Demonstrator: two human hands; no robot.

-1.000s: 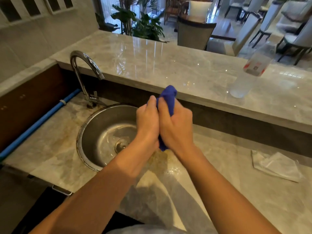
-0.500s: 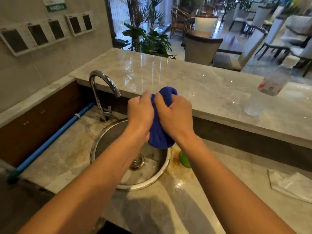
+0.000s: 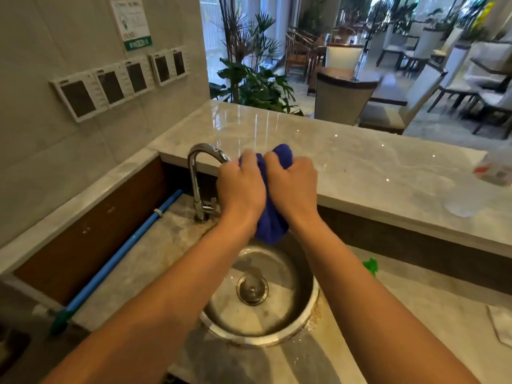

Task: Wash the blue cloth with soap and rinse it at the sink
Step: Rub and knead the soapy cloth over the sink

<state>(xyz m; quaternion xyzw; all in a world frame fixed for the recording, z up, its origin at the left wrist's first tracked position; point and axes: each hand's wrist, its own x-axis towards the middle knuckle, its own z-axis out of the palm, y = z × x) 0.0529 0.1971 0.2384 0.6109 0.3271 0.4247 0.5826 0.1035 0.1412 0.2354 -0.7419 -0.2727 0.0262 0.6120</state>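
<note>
At 9 o'clock from my hands, a blue pipe runs along the foot of the brown back panel, and above it 5 small wall panels sit in a row on the tiled wall. The chrome faucet stands just at 9 o'clock of my left hand, its curved spout ending right beside my knuckles; I cannot tell whether water is running.

My left hand is closed tight around the left side of the blue cloth, fingers wrapped over its top. My right hand is pressed against it and clenched on the cloth's right side. The cloth is bunched into a thick roll between both fists, 1 end poking up at 12 o'clock above my fingers, the other hanging down at 6 o'clock past my wrists.

The round steel sink lies directly below, at 6 o'clock, with its drain showing between my forearms. At 4 o'clock a green object lies on the lower counter beside my right forearm. At 3 o'clock, on the raised marble counter, stands a blurred clear plastic bottle.
</note>
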